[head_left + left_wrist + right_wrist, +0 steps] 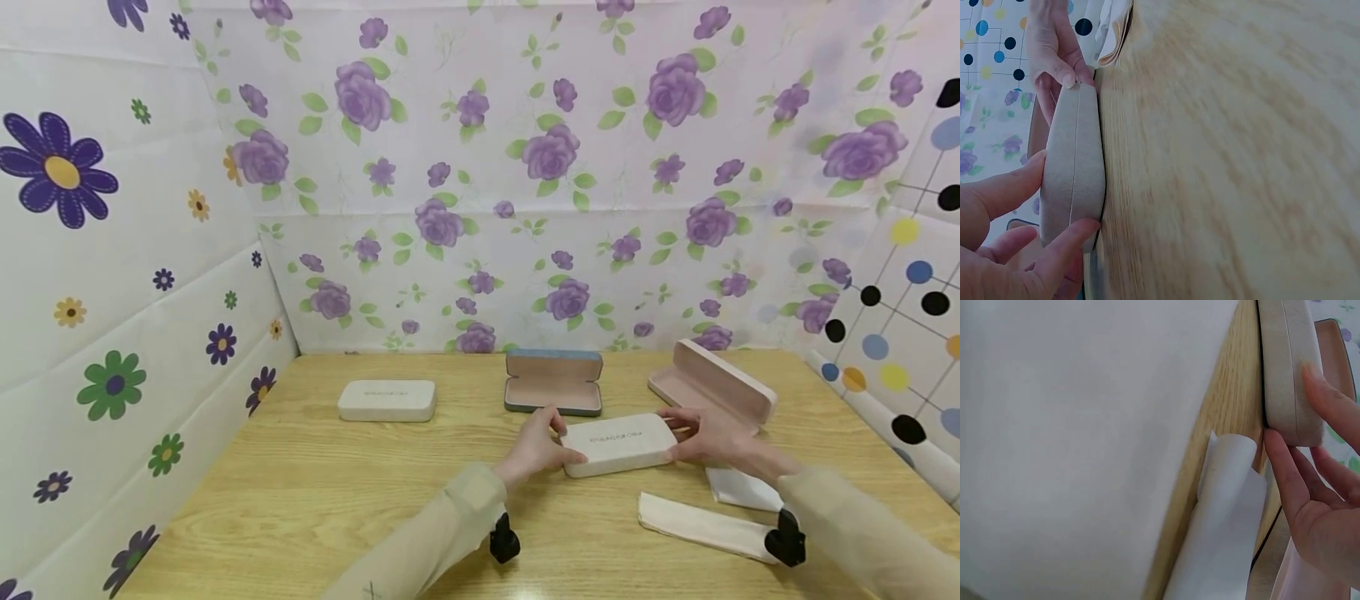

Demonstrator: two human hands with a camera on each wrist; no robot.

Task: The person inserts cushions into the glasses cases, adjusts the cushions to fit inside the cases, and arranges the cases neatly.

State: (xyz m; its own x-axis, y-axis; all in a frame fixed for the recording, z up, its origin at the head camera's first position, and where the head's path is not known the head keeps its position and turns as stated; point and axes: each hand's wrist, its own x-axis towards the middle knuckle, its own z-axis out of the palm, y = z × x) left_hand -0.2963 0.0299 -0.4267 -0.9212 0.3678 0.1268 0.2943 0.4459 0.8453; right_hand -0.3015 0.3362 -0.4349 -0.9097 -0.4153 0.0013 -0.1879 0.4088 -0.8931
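Observation:
A closed off-white glasses case [618, 446] with printing on its lid lies between the two hands in the head view. The left hand [538, 448] grips its left end, thumb at the near side. At the other end the right hand [705, 437] holds the case with thumb and fingers. From the left wrist, the long side of the case [1075, 162] shows a seam line between lid and base. In the right wrist view, fingers pinch the case end [1294, 394]. Whether its underside touches the table cannot be told.
Behind stands an open blue glasses case [553, 392] with a pinkish lining. An open white case [712, 387] is at the right, another closed white case [387, 401] at the left. Two folded pale cloths [701, 523] lie near the right forearm on the wooden table [315, 492].

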